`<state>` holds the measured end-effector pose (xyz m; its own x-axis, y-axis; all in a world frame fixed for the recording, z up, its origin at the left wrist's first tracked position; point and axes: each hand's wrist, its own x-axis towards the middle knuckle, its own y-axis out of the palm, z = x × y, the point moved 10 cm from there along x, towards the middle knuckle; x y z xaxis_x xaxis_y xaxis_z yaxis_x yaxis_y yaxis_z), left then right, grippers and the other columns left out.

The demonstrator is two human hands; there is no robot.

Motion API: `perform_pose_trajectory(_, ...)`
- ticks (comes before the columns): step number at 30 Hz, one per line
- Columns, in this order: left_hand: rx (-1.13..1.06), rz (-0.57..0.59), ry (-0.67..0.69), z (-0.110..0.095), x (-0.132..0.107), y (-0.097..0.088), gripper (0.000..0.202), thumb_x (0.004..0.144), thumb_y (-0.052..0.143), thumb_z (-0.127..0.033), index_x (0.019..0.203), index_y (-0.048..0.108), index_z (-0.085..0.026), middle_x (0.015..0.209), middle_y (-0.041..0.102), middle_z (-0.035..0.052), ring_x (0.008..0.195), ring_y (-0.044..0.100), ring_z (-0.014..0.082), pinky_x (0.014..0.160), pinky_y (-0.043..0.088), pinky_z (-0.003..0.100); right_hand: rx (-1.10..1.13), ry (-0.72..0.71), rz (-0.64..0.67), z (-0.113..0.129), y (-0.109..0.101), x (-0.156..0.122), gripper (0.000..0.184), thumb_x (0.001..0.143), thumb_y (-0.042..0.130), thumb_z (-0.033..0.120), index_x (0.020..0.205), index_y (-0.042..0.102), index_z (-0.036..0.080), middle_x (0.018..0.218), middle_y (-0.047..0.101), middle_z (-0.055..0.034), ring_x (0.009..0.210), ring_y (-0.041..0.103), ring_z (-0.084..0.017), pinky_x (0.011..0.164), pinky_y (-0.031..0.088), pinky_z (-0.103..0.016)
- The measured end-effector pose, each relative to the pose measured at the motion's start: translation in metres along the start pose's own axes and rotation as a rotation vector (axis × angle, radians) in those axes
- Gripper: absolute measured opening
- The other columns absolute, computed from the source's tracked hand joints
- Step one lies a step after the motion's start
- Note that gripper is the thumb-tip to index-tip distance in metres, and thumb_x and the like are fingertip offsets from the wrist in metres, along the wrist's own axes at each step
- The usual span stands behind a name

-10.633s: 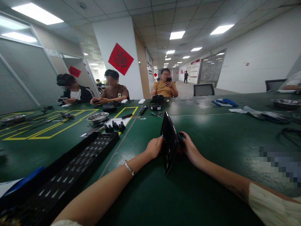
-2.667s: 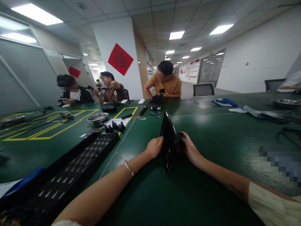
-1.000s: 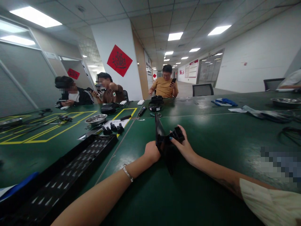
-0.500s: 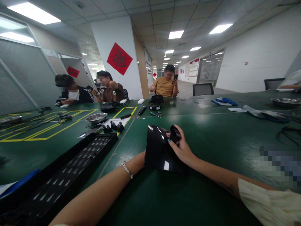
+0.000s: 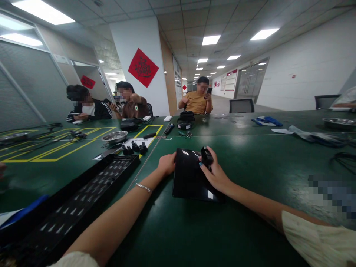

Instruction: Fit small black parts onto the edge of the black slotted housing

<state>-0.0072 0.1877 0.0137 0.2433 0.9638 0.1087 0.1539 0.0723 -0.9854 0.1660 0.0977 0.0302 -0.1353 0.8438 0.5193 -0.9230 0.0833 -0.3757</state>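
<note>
A thin, glossy black panel [image 5: 191,178] with rounded corners, like a screen or tablet, is tilted above the green table in front of me. My left hand [image 5: 167,164] is at its upper left edge, the fingertips hidden behind it. My right hand [image 5: 218,174] is closed around a small black block-like part [image 5: 206,156] by the panel's upper right side. The thumb lies along the near face of that part. Whether the part is joined to the panel is not visible.
A long black tray [image 5: 91,193] with rows of small pale pointed pieces lies at left. Beyond it are several black fittings [image 5: 135,147] and a metal bowl [image 5: 115,136]. Pliers [image 5: 183,133] and black devices [image 5: 185,120] lie farther back. Several people sit across the table.
My left hand has come out from behind the panel to its left edge and now shows. The panel has turned and tilted slightly. My right hand keeps its hold on the black part.
</note>
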Motion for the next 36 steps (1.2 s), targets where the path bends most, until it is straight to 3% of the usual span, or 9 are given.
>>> perform_pose_trajectory(3, 0.021, -0.056, -0.134, 0.018, 0.003, -0.005, 0.037, 0.09, 0.024, -0.037, 0.1, 0.056, -0.02, 0.098, 0.064, 0.0089, 0.089, 0.06, 0.0232, 0.069, 0.044, 0.03, -0.065, -0.012, 0.058, 0.003, 0.007, 0.001, 0.067, 0.086, 0.043, 0.03, 0.14, 0.003, 0.024, 0.133, 0.041, -0.0122, 0.118, 0.046, -0.02, 0.101, 0.033, -0.044)
perform_pose_trajectory(5, 0.031, -0.06, -0.183, 0.022, 0.003, -0.004, 0.039, 0.09, 0.023, -0.034, 0.094, 0.058, -0.019, 0.097, 0.065, 0.0093, 0.088, 0.06, 0.0237, 0.069, 0.044, 0.031, -0.136, -0.018, 0.07, 0.005, 0.009, 0.0, 0.066, 0.085, 0.042, 0.029, 0.14, 0.005, 0.022, 0.133, 0.04, -0.013, 0.12, 0.044, -0.021, 0.101, 0.033, -0.044)
perform_pose_trajectory(12, 0.077, -0.081, -0.219, 0.023, 0.002, -0.005, 0.042, 0.085, 0.026, -0.033, 0.084, 0.065, -0.017, 0.097, 0.065, 0.0115, 0.088, 0.061, 0.0265, 0.067, 0.046, 0.033, -0.512, -0.165, -0.101, 0.047, 0.002, -0.025, 0.07, 0.081, 0.043, 0.023, 0.139, 0.005, 0.019, 0.141, 0.022, -0.0137, 0.135, 0.006, -0.029, 0.106, 0.017, -0.054)
perform_pose_trajectory(14, 0.087, -0.068, -0.201, 0.022, 0.002, -0.003, 0.044, 0.085, 0.027, -0.036, 0.083, 0.067, -0.018, 0.095, 0.066, 0.0112, 0.086, 0.061, 0.0264, 0.067, 0.046, 0.032, -0.591, -0.254, -0.056, 0.067, 0.011, -0.035, 0.067, 0.079, 0.043, 0.018, 0.139, 0.012, 0.02, 0.139, 0.024, -0.0136, 0.134, 0.009, -0.03, 0.105, 0.017, -0.054)
perform_pose_trajectory(16, 0.102, -0.058, -0.185, 0.02, 0.003, 0.0, 0.045, 0.085, 0.028, -0.039, 0.081, 0.068, -0.018, 0.093, 0.066, 0.0114, 0.084, 0.062, 0.0257, 0.066, 0.046, 0.031, -0.647, -0.353, 0.107, 0.082, 0.032, -0.045, 0.059, 0.08, 0.044, 0.019, 0.136, 0.025, 0.024, 0.137, 0.028, -0.0114, 0.132, 0.015, -0.029, 0.104, 0.017, -0.052)
perform_pose_trajectory(20, 0.109, -0.065, -0.147, 0.016, 0.004, 0.002, 0.044, 0.085, 0.029, -0.04, 0.08, 0.068, -0.019, 0.09, 0.067, 0.0104, 0.083, 0.062, 0.0235, 0.068, 0.045, 0.029, -0.689, -0.42, 0.444, 0.088, 0.076, -0.061, 0.045, 0.086, 0.041, 0.038, 0.129, 0.04, 0.027, 0.137, 0.036, -0.0086, 0.127, 0.027, -0.027, 0.102, 0.024, -0.045)
perform_pose_trajectory(26, -0.059, -0.108, -0.156, 0.022, 0.007, 0.001, 0.045, 0.085, 0.027, -0.041, 0.066, 0.061, -0.018, 0.08, 0.065, 0.0088, 0.076, 0.06, 0.0221, 0.063, 0.041, 0.028, -0.839, -0.24, 0.495, 0.063, 0.102, -0.034, 0.067, 0.082, 0.034, 0.063, 0.13, 0.043, 0.018, 0.134, 0.043, -0.0171, 0.122, 0.036, -0.033, 0.096, 0.028, -0.047)
perform_pose_trajectory(32, -0.585, -0.285, -0.16, 0.048, 0.016, 0.001, 0.049, 0.088, 0.01, -0.042, 0.05, 0.032, -0.02, 0.048, 0.042, 0.0008, 0.047, 0.043, 0.014, 0.049, 0.031, 0.025, -0.926, -0.258, 0.49, 0.057, 0.116, -0.018, 0.046, 0.088, 0.034, 0.052, 0.131, 0.04, 0.036, 0.137, 0.039, -0.013, 0.122, 0.036, -0.038, 0.093, 0.027, -0.055)
perform_pose_trajectory(36, -0.678, -0.266, -0.176, 0.055, 0.021, 0.009, 0.046, 0.087, 0.012, -0.046, 0.053, 0.03, -0.021, 0.047, 0.039, -0.0013, 0.045, 0.04, 0.0131, 0.047, 0.031, 0.025, -0.919, -0.233, 0.493, 0.057, 0.118, -0.018, 0.038, 0.09, 0.032, 0.043, 0.124, 0.048, 0.033, 0.137, 0.039, -0.0146, 0.123, 0.033, -0.042, 0.091, 0.025, -0.062)
